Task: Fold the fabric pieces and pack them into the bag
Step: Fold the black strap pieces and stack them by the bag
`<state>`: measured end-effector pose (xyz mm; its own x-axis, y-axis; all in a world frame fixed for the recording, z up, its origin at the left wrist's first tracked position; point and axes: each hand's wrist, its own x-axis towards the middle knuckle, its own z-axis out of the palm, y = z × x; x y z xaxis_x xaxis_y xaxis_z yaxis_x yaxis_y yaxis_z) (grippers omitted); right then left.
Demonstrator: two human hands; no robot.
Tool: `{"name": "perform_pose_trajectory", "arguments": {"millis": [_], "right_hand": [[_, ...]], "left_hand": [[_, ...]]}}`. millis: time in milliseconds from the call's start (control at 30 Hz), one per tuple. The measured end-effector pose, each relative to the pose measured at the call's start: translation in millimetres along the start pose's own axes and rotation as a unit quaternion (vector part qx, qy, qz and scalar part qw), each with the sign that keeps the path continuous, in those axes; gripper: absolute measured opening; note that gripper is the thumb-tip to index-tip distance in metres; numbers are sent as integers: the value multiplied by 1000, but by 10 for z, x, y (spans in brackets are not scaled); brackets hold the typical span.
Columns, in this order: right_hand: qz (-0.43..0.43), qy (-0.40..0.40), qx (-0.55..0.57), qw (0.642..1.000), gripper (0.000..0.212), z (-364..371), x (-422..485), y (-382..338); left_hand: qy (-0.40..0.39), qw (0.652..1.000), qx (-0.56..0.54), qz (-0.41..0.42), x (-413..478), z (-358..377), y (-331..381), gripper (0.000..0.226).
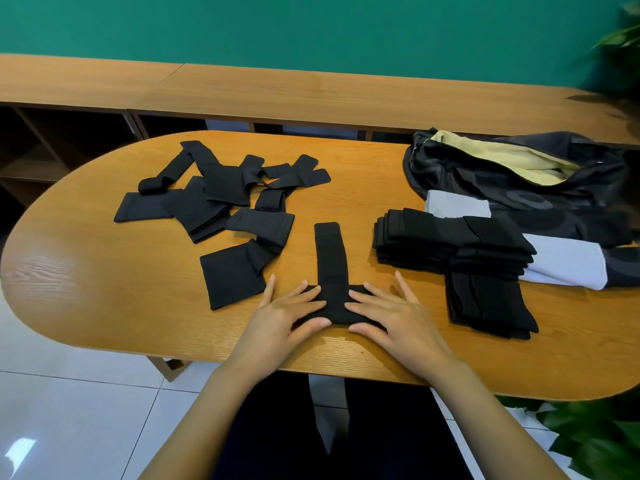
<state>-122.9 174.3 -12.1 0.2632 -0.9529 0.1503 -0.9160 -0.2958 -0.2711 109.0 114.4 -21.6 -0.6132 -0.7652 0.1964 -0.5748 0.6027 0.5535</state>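
Mid-fold, the left hand (289, 311) and right hand (388, 311) press flat, fingers spread, gripping nothing, on the black T-shaped fabric piece (330, 271) at the table's (86, 289) near edge; next, probably fold its strip down.

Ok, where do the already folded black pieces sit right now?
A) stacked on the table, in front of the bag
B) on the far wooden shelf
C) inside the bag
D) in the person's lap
A: the folded stack rests on the table in front of the open bag, while both the left hand and the right hand press flat on another black piece.
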Motion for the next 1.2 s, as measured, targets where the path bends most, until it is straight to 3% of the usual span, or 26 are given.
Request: {"name": "perform_pose_trajectory", "arguments": {"millis": [433, 567, 800, 1033, 1200], "right_hand": [[35, 159, 75, 984, 57, 102, -28, 39], [36, 181, 76, 980, 42, 101, -4, 48], [22, 151, 88, 984, 43, 112, 11, 73], [47, 207, 124, 969, 29, 67, 48, 11], [126, 243, 71, 959, 51, 84, 94, -77]], "left_hand": [[95, 994, -53, -15, -22, 48, 3, 50], [105, 993, -59, -15, -22, 52, -14, 44], [136, 987, -81, -33, -29, 23, 9, 27], [162, 973, -136, -89, 2, -13, 98, 42], [191, 961, -157, -120, 21, 38, 131, 58]]}}
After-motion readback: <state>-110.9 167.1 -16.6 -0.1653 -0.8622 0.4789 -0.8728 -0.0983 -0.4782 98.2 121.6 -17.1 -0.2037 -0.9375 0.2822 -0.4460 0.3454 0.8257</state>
